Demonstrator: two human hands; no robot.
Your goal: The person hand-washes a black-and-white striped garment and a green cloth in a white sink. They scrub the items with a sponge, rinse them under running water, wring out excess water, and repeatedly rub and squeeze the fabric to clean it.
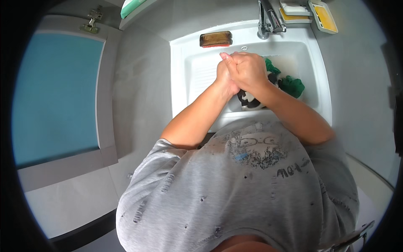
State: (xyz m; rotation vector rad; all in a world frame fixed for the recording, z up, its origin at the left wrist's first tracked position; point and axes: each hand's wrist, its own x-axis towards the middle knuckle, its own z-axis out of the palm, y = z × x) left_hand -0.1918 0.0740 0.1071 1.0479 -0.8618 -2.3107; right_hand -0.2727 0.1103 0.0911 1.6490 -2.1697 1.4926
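Note:
Over the white washbasin [179, 78], my left hand [224, 74] and my right hand [252, 69] are pressed together, the right lying partly over the left. Their fingers fold against each other, so I cannot see whether anything is held between the palms. Below and beside them, a bunched dark-and-white patterned cloth [248, 98] lies in the basin. Wet green cloth [292, 86] sits to its right in cloudy water [286, 63]. Part of the cloth is hidden behind my right hand and forearm.
A wooden scrub brush [215, 39] with red bristles rests on the basin's back ledge. The chrome faucet [267, 22] stands right of it. Soap dishes [324, 17] with yellow inserts are at the back right. An open cabinet door [107, 94] stands at the left.

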